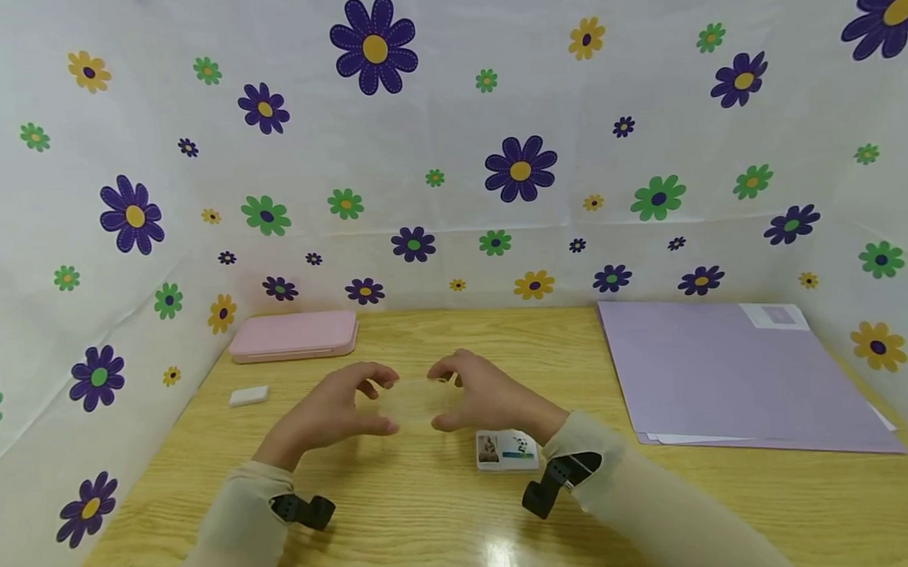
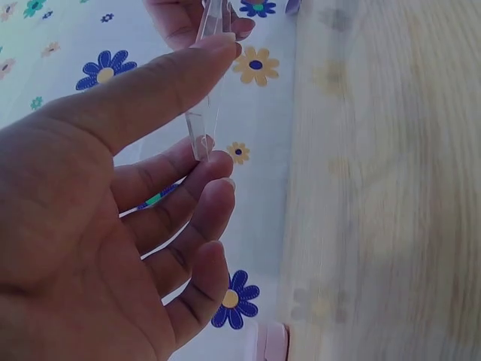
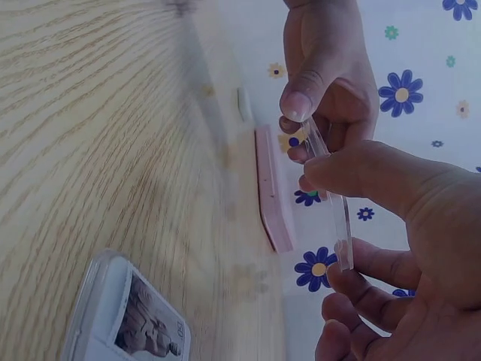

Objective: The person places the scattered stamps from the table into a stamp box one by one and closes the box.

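Both hands hold a thin, clear plastic card cover (image 1: pixel 415 402) above the table, one at each end. My left hand (image 1: pixel 334 409) pinches its left end between thumb and fingers. At the right end, my right hand (image 1: pixel 494 396) pinches it the same way. Seen edge-on in the right wrist view, the clear cover (image 3: pixel 340 226) is a narrow, see-through strip. A white card (image 1: pixel 507 451) with a statue picture and a blue-green print lies on the table below the right hand, and in the right wrist view it has a rounded, clear rim.
A pink case (image 1: pixel 294 336) lies at the back left, with a small white block (image 1: pixel 248 396) in front of it. Purple folders (image 1: pixel 727 374) with white sheets lie on the right. Flowered cloth (image 1: pixel 434 134) hangs behind and at both sides of the wooden table (image 1: pixel 402 519).
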Available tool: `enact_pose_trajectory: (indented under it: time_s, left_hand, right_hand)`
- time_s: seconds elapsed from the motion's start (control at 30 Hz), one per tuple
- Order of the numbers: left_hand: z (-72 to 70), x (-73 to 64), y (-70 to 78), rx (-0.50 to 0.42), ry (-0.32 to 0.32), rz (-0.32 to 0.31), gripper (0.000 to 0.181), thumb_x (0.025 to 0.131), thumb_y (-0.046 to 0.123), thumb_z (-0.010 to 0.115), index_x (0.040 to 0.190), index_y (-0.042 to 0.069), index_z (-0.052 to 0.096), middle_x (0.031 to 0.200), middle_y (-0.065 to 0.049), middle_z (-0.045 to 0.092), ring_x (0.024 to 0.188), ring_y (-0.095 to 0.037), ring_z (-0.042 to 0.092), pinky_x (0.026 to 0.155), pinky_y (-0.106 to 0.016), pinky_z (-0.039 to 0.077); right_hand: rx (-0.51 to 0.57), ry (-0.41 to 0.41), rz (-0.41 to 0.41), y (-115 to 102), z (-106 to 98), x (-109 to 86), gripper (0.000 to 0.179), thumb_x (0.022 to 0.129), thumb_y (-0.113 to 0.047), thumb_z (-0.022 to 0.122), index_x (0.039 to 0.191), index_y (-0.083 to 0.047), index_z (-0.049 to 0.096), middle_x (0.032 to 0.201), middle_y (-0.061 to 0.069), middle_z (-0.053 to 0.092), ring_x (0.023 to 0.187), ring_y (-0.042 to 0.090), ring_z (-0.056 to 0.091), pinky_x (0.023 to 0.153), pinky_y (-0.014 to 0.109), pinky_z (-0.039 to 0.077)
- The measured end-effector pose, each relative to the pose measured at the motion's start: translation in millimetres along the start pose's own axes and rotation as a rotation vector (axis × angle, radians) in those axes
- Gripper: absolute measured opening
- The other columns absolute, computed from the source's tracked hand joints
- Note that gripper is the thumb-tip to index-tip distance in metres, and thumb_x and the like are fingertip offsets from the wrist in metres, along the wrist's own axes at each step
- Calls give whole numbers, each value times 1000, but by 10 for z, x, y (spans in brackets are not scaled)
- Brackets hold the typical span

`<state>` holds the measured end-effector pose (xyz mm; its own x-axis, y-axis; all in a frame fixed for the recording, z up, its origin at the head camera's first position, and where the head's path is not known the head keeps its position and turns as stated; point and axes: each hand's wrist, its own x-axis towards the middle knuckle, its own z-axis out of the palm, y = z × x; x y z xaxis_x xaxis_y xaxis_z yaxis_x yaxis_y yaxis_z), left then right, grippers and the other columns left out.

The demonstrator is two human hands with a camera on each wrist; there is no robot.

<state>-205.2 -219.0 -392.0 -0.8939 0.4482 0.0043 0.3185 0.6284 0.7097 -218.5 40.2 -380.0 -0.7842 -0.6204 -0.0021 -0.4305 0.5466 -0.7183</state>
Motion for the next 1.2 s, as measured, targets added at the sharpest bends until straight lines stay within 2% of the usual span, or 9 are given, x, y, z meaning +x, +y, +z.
enact_pose_trajectory:
  time_s: [0.27, 0.5, 0.8, 1.03, 1.2]
  left_hand:
    - [46, 31, 111, -16, -7, 47, 62, 79, 33, 85, 132, 16, 58, 127, -10, 59, 109, -28, 57, 86, -51, 48]
    - [112, 105, 243, -6, 6, 90, 63, 80, 38, 83, 134, 17, 57, 127, -7, 59, 109, -29, 57, 86, -53, 48]
    - [233, 133, 366, 0, 10, 94, 63, 80, 41, 82, 134, 19, 58, 125, -3, 60, 108, -26, 57, 85, -47, 49]
    - [343, 188, 428, -35, -2, 117, 63, 80, 39, 83, 134, 18, 58, 127, -8, 59, 109, -28, 57, 86, -53, 49]
    - [427, 239, 455, -38, -13, 118, 63, 80, 39, 82, 134, 19, 57, 128, -7, 58, 110, -27, 56, 87, -52, 49]
  right_hand:
    - [14, 20, -10, 43, -83, -170, 56, 82, -23, 81, 131, -9, 57, 126, 11, 53, 110, 33, 50, 88, 43, 46]
    - [11, 56, -9, 101, -208, -305, 59, 81, -26, 82, 132, -12, 57, 129, 7, 54, 108, 25, 49, 87, 40, 45]
    - [47, 47, -5, 207, -297, -461, 58, 83, -29, 81, 132, -14, 56, 129, 5, 54, 112, 30, 49, 87, 41, 45]
    - [45, 51, -14, 279, -358, -575, 56, 83, -30, 80, 132, -15, 57, 126, 2, 54, 111, 30, 49, 83, 41, 46]
    - [24, 49, -16, 347, -400, -652, 55, 85, -30, 79, 133, -16, 57, 125, 3, 54, 110, 26, 49, 79, 39, 46]
